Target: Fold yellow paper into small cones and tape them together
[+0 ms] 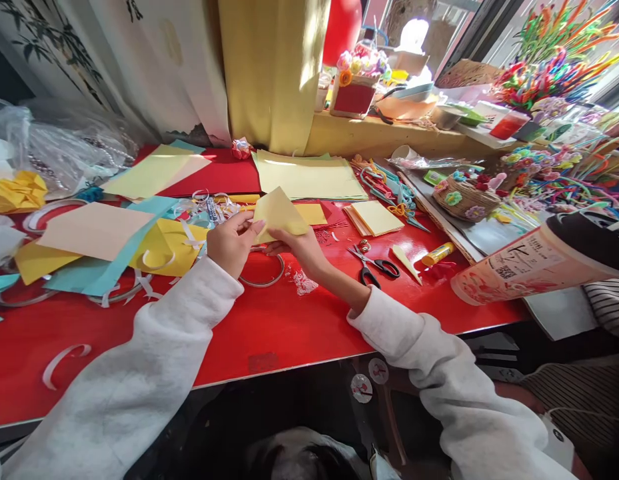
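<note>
A pale yellow sheet of paper is held up over the red table, its top corner pointing away from me. My left hand pinches its left edge between thumb and fingers. On the lower right edge, my right hand grips the same sheet, with some fingers hidden beneath it. Below the hands, a grey ring lies on the table next to white paper scraps. Black-handled scissors rest right of my right hand, near a stack of yellow paper squares.
Coloured sheets and paper strips cover the left of the red table. Larger yellow sheets lie at the back. A glue stick and a large drink cup are on the right. Craft supplies fill the window sill.
</note>
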Tool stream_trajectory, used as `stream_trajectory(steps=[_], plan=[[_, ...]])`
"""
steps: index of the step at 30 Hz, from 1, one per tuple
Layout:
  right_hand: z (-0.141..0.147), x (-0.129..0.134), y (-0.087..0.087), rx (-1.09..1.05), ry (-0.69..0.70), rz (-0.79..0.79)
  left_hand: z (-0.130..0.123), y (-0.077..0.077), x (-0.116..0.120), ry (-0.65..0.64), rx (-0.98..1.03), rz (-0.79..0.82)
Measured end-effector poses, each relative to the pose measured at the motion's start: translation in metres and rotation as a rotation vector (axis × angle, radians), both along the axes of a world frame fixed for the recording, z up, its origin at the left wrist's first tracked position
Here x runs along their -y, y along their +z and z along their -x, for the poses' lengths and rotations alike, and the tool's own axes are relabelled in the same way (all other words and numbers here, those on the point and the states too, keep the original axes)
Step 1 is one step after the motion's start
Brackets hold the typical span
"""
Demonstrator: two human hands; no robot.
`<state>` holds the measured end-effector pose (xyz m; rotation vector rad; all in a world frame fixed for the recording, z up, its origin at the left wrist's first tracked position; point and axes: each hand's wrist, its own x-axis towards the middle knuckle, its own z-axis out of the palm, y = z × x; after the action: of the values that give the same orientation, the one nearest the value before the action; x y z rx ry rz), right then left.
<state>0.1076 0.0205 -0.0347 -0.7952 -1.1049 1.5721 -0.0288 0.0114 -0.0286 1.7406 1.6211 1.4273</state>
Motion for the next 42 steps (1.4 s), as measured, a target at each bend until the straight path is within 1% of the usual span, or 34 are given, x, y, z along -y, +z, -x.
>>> stream_trajectory(steps=[3,6,8,11,13,15,17,18,20,22,24,26,30,32,35,38,40,42], plan=[[-0.003,0.007,-0.003,0.027,0.036,0.005,0.001,-0.003,0.0,0.024,-0.081,0.002],[-0.003,0.012,-0.007,0.023,0.012,0.013,0.0,-0.007,0.001,0.055,-0.137,-0.01],[-0.002,0.013,-0.009,0.011,-0.015,0.025,-0.002,-0.008,0.001,0.039,-0.213,-0.052],[-0.002,0.013,-0.011,-0.015,-0.025,0.05,-0.003,-0.009,-0.002,-0.024,-0.347,-0.094],[-0.003,0.013,-0.011,-0.023,-0.027,0.059,-0.003,-0.011,-0.003,-0.053,-0.325,-0.068],[-0.003,0.014,-0.011,-0.024,-0.034,0.055,-0.003,-0.013,-0.004,-0.053,-0.217,-0.045],[-0.002,0.015,-0.011,-0.015,-0.043,0.045,-0.003,-0.014,-0.002,-0.041,-0.158,-0.066],[-0.002,0.015,-0.011,-0.009,-0.044,0.04,-0.004,-0.014,-0.001,-0.037,-0.175,-0.091],[-0.002,0.016,-0.012,-0.01,-0.051,0.034,-0.005,-0.012,0.002,-0.05,-0.269,-0.147],[-0.003,0.015,-0.013,-0.034,-0.059,0.026,-0.006,-0.009,0.005,-0.096,-0.359,-0.185],[-0.004,0.013,-0.015,-0.061,-0.065,0.018,-0.007,-0.006,0.006,-0.154,-0.38,-0.182],[-0.006,0.011,-0.016,-0.085,-0.071,0.022,-0.006,-0.004,0.006,-0.202,-0.338,-0.137],[-0.008,0.01,-0.015,-0.13,-0.046,0.028,-0.004,-0.002,0.005,-0.253,-0.212,-0.034],[-0.008,0.011,-0.015,-0.149,-0.017,0.014,-0.002,-0.001,0.006,-0.263,-0.191,-0.013],[-0.008,0.011,-0.015,-0.17,0.004,-0.019,-0.002,0.0,0.007,-0.269,-0.203,-0.021],[-0.009,0.01,-0.016,-0.168,-0.038,-0.014,-0.003,0.002,0.006,-0.312,-0.184,0.016],[-0.01,0.008,-0.017,-0.162,-0.089,-0.002,-0.003,0.001,0.004,-0.348,-0.092,0.074],[-0.01,0.008,-0.017,-0.158,-0.125,-0.004,-0.002,-0.002,0.0,-0.347,0.049,0.134]])
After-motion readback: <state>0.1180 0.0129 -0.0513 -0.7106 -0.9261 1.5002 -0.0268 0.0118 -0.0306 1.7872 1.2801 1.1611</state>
